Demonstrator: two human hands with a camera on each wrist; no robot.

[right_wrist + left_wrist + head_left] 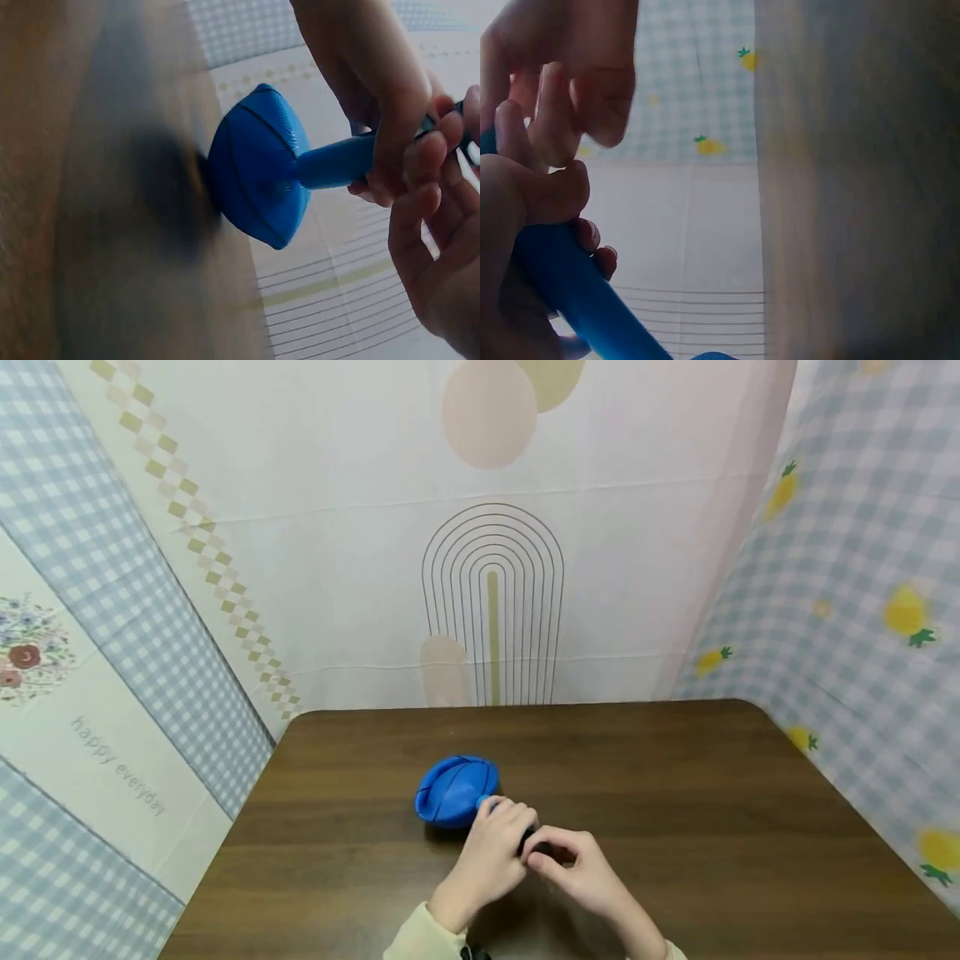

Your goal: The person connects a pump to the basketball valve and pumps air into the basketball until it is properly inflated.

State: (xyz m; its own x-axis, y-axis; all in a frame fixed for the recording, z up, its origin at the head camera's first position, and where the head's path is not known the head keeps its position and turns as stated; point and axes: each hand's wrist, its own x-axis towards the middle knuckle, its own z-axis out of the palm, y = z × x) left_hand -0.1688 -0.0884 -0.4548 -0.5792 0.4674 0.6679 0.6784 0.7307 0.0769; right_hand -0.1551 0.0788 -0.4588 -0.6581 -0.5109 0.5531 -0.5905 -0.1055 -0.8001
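Note:
A blue ball [459,792], caved in and folded along one side with dark seam lines, sits low over the table. A blue tube-shaped hand pump [335,163] meets the ball in the right wrist view. My left hand [495,847] grips the pump's barrel, its fingers wrapped round it. At the pump's black end [527,841] my right hand [579,870] has its thumb and fingers curled, pinching that end. The fingers hide most of the black part. In the left wrist view the blue barrel [592,300] runs down from the left hand.
The brown wooden table [337,860] spreads around both hands. Behind it hangs a pale patterned cloth [360,585]; checked cloths hang at the left [97,493] and at the right with pineapple prints [847,610]. A dark band shows at the left sleeve [427,937].

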